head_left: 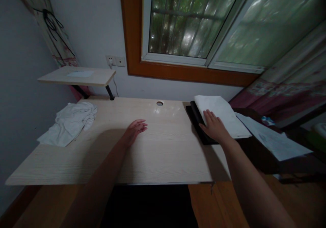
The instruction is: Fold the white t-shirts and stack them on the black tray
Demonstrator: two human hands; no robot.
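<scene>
At the right end of the wooden desk [158,153], my right hand [214,126] lies with fingers stretched over a stack of white paper sheets [219,109]. Beneath the paper is a flat black item [196,121] with a rolled or folded edge, perhaps a folder or mat; its kind is not clear. My left hand [134,130] is over the middle of the desk, holding nothing, its fingers loosely bent and apart. I cannot tell whether it touches the wood. A crumpled white cloth [71,122] lies on the left side, away from both hands.
A small raised shelf [78,76] on black legs stands at the back left, with a paper on it. Behind the desk are a wall socket [115,61] and a window [188,21]. Loose sheets [275,136] lie on a dark surface to the right.
</scene>
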